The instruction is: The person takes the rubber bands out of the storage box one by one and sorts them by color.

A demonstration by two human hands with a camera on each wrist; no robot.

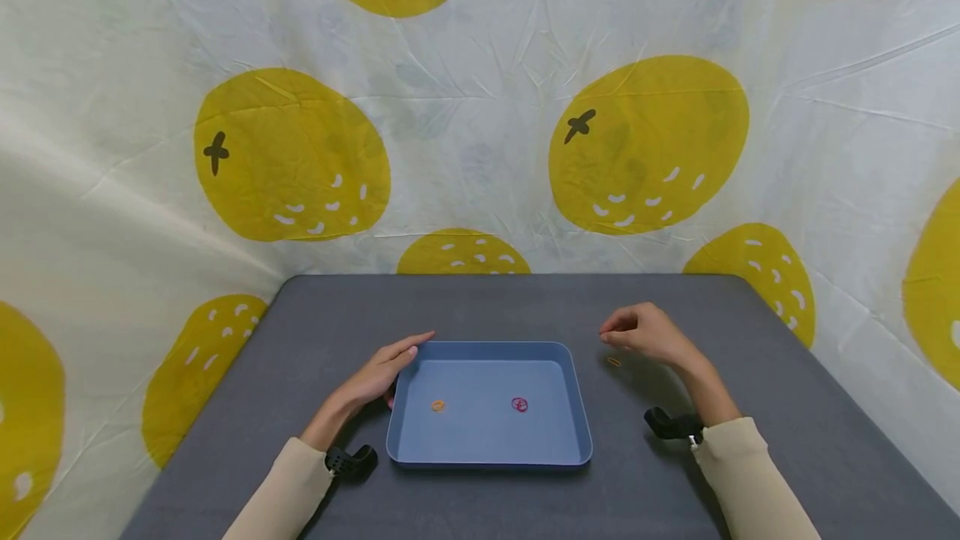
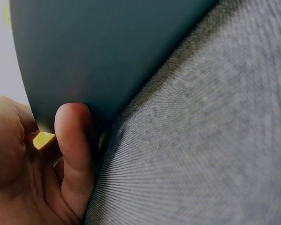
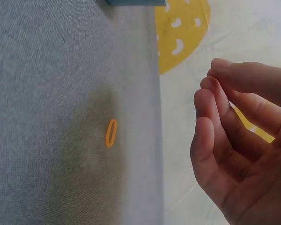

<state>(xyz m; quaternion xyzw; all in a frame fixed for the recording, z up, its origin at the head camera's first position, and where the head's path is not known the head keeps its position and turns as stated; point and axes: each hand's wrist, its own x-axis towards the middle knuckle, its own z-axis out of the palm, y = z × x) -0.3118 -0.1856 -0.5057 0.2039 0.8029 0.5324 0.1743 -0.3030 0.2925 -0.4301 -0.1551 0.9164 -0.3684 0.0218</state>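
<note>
A blue tray lies on the grey table. My left hand holds its far left corner, the thumb on the rim; in the left wrist view a finger presses the tray's outer wall. Inside the tray are a small orange rubber band on the left and looped pinkish-red rubber bands on the right. My right hand hovers right of the tray, fingers loosely bent, nothing visible between them. Below it on the table lies an orange rubber band, an elongated loop apart from the fingertips in the right wrist view.
The grey table ends at a hanging white cloth with large yellow fruit prints. Each wrist bears a black strap, such as the right strap. The tray's edge shows at the top of the right wrist view.
</note>
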